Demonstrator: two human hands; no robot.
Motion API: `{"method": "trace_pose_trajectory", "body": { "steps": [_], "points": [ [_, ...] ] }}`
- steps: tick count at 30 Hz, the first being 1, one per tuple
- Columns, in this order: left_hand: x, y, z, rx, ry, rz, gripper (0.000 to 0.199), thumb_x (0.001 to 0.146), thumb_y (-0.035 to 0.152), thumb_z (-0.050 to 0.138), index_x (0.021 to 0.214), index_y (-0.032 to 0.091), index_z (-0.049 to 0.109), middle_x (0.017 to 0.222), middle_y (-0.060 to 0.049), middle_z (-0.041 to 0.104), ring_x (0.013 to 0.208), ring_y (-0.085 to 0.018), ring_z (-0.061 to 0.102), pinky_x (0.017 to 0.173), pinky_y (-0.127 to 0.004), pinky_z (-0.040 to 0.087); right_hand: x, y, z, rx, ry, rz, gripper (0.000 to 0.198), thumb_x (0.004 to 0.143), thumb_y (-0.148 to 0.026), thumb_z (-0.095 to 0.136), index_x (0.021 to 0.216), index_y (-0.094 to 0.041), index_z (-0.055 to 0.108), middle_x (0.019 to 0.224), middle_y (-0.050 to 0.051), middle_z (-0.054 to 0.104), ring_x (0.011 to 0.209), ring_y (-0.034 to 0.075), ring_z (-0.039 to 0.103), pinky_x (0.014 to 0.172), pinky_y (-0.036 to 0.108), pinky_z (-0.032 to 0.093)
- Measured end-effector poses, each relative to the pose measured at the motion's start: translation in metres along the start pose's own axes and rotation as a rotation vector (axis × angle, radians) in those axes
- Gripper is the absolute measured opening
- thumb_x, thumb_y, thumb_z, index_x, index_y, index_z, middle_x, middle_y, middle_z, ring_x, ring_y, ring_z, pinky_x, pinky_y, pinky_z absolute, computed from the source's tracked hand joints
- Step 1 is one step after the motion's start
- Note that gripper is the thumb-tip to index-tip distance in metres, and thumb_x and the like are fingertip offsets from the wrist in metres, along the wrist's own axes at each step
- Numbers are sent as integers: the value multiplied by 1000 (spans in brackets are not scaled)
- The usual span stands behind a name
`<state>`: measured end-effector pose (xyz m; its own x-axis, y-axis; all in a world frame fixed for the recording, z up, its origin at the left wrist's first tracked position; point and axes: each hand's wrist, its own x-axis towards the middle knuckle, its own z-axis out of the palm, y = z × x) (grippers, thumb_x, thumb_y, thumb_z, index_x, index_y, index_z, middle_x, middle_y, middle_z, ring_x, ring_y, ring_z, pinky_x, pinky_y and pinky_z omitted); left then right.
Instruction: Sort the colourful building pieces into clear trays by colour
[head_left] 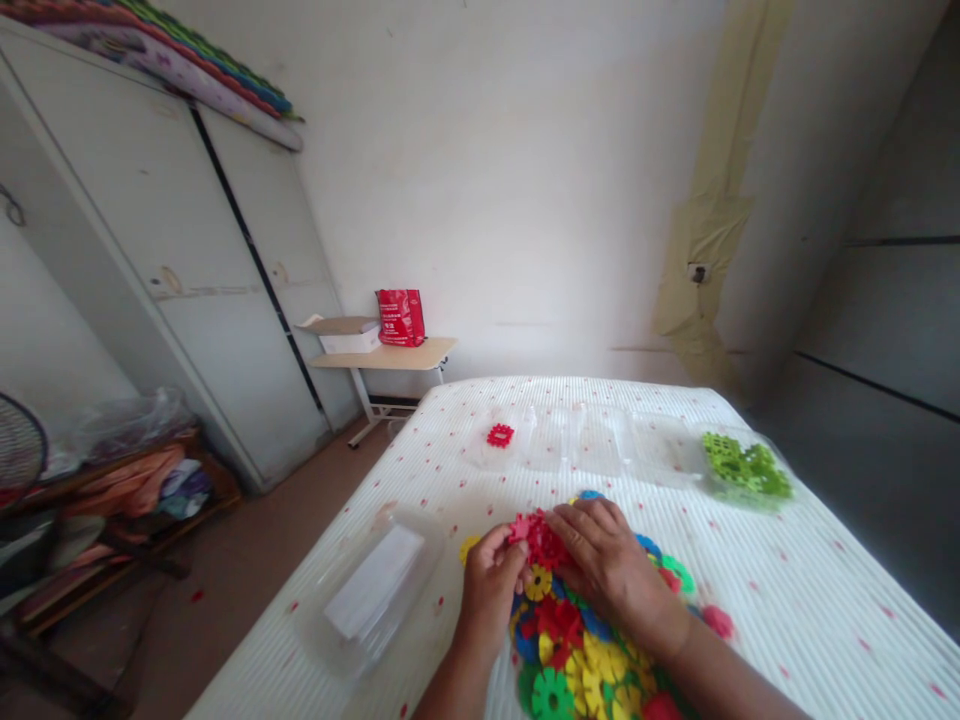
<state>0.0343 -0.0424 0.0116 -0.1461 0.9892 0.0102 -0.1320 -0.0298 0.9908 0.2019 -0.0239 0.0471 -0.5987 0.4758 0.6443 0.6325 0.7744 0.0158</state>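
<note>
Both hands are at the far side of a heap of colourful notched plastic pieces (600,660) on the bed. My left hand (495,570) has its thumb and fingers closed on red plastic pieces (536,538). From the other side, my right hand (604,555) lies over the same red pieces with its fingers bent down; its fingertips are partly hidden. Just below the hands are a yellow notched disc (538,582) and more red pieces (559,622). A green disc (552,692) lies at the near edge of the heap.
Behind the heap stands a row of clear plastic trays (596,450), with a red square piece (500,435) in one and green pieces (746,465) in the right one. A clear container (375,590) with white paper lies left. Beyond are a small table (412,355) and a cabinet (150,230).
</note>
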Motion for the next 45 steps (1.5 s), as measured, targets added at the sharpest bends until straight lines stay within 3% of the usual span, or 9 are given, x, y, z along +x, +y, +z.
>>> {"method": "trace_pose_trajectory", "body": {
  "steps": [6, 12, 17, 22, 27, 34, 40, 45],
  "points": [
    [-2, -2, 4, 23, -78, -10, 25, 71, 36, 64, 80, 13, 61, 50, 4, 54, 45, -9, 48, 45, -19, 36, 0, -2, 3, 9, 0, -2, 30, 85, -25, 56, 114, -16, 60, 106, 10, 65, 95, 25, 54, 84, 43, 44],
    [1, -5, 1, 74, -5, 39, 23, 70, 35, 64, 78, 14, 61, 52, 4, 54, 45, -8, 46, 43, -17, 34, 0, 9, -3, -32, -43, 5, 30, 87, -21, 52, 117, -17, 58, 108, 11, 65, 97, 26, 54, 84, 47, 44],
    [2, -6, 0, 119, 35, 22, 27, 73, 41, 62, 74, 14, 59, 45, 5, 51, 41, -8, 44, 41, -17, 33, -1, 15, -7, 145, 60, 92, 39, 86, -25, 55, 124, -18, 49, 112, 12, 62, 101, 25, 54, 86, 45, 46],
    [3, -9, 2, -15, -7, 4, 30, 74, 43, 62, 77, 14, 58, 46, 6, 51, 39, -7, 42, 39, -17, 31, 0, -1, 1, 347, 75, 110, 44, 85, -36, 57, 123, -17, 47, 106, 11, 63, 99, 24, 56, 85, 41, 50],
    [3, -13, 2, -210, -85, -40, 26, 76, 40, 63, 77, 15, 57, 54, 4, 55, 44, -8, 48, 43, -19, 39, 1, -9, 10, 255, 26, 181, 40, 84, -40, 57, 116, -16, 55, 104, 12, 65, 95, 25, 57, 84, 43, 50],
    [1, -13, 1, -411, -160, -93, 19, 76, 28, 66, 89, 15, 61, 71, 1, 63, 61, -10, 59, 57, -21, 47, 1, -7, 7, 245, -57, 183, 39, 83, -33, 59, 117, -15, 58, 116, 14, 61, 107, 26, 55, 92, 45, 47],
    [0, -7, 1, -377, -156, -103, 19, 75, 30, 67, 83, 14, 61, 70, 0, 64, 59, -12, 60, 56, -23, 49, 1, -3, 1, 340, -128, 212, 47, 74, -11, 55, 121, -15, 56, 125, 14, 57, 116, 25, 51, 98, 43, 44],
    [-2, -6, 1, -304, -169, -65, 26, 74, 31, 67, 93, 13, 63, 78, -3, 67, 62, -12, 61, 59, -24, 50, -1, 1, 5, 356, -107, 191, 34, 82, -15, 54, 116, -15, 59, 122, 15, 58, 113, 23, 54, 93, 39, 48]
  ]
}}
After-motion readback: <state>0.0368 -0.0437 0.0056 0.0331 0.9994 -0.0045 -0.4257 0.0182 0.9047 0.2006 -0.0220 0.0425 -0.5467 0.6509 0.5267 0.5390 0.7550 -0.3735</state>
